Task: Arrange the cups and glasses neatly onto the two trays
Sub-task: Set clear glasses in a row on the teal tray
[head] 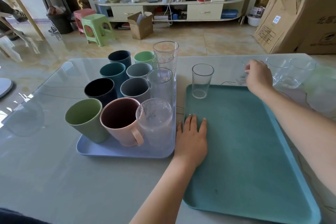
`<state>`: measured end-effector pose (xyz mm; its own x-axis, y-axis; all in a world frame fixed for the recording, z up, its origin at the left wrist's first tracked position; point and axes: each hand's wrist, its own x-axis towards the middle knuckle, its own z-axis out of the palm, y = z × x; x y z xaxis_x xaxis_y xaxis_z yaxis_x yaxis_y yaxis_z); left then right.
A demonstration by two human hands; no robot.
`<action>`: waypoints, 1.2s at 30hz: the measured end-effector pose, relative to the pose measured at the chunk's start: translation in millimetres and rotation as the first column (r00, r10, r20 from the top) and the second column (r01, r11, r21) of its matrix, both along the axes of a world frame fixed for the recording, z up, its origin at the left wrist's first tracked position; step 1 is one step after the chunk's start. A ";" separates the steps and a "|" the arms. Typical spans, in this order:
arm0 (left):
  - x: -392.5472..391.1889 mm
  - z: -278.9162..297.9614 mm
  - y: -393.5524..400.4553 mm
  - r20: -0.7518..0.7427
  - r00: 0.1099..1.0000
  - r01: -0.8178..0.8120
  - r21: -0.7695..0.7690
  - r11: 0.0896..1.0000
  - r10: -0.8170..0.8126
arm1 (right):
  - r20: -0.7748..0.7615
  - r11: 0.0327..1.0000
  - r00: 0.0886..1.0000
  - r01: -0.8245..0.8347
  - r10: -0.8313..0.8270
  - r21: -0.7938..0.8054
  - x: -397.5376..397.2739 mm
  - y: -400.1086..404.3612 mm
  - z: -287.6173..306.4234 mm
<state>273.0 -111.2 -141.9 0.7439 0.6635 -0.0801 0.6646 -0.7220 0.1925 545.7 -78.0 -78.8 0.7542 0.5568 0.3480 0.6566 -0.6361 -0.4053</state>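
On glass-topped table (54,178): lavender tray (101,150), full w/ coloured cups and 4 clear glasses, incl. pink mug (123,123) at near edge. Teal tray (254,151) just beside it, 1 upright glass (201,81) in far-left corner. Left hand (191,140): flat, fingers spread, on teal tray's left edge. Right hand (258,76): curled round a blurred glass (242,74) beyond tray; grip unclear. Loose glasses (291,72) far right.

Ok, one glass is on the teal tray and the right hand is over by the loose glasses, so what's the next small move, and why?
Probably lift the clear glass that the right hand is closing on and set it beside the lone glass in the teal tray's far corner. That tray is otherwise bare, the lavender tray looks full, and the left hand already steadies the teal tray's edge.
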 end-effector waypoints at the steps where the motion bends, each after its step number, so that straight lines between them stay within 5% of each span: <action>1: 1.0 0.6 0.2 -0.004 1.000 0.001 -0.003 1.000 -0.001 | 0.024 0.999 0.999 -0.042 0.041 0.025 -5.2 -9.3 1.6; 6: -0.2 4.6 -2.3 0.009 1.000 0.000 0.013 1.000 0.000 | 0.130 0.962 0.966 -0.242 0.225 0.129 -44.1 -55.7 15.6; 18: -24.0 8.0 -31.6 -0.072 0.993 -0.099 -0.003 0.995 0.098 | -0.048 0.906 0.909 -0.406 0.414 0.118 -144.1 -90.7 -0.2; 36: -26.8 8.6 -42.6 0.020 0.990 -0.137 -0.064 0.988 0.139 | -0.044 0.825 0.830 -0.557 0.555 -0.100 -163.6 -60.7 -4.0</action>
<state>246.3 -153.9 -133.3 0.6476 0.7543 -0.1079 0.7518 -0.6096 0.2513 382.1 -138.7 -82.8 0.3097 0.9154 0.2570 0.9072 -0.2034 -0.3683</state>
